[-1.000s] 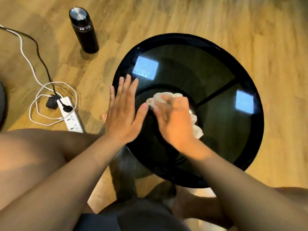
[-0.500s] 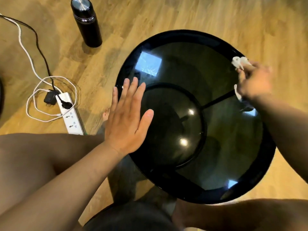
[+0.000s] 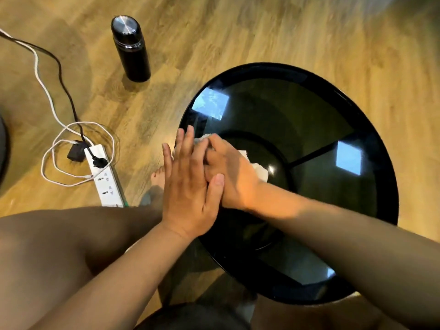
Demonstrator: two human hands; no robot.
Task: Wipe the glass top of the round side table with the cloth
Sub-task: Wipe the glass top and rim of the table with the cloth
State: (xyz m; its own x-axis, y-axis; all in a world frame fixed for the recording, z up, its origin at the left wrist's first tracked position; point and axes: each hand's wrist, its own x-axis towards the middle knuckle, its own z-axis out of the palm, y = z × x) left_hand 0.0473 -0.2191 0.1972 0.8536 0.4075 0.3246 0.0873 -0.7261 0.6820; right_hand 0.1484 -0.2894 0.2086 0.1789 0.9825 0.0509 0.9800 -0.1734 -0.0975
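Cloth [image 3: 258,171] back from far rim to table [image 3: 371,167] left edge, right hand [image 3: 232,175] grip pressed onto it, left hand [image 3: 190,186] still flat, fingers spread

Glossy dark glass table top [image 3: 316,206] mirrors bright window patches; white soft cloth [image 3: 258,171] on it; beside the table, matt grainy wood floor [image 3: 262,32]
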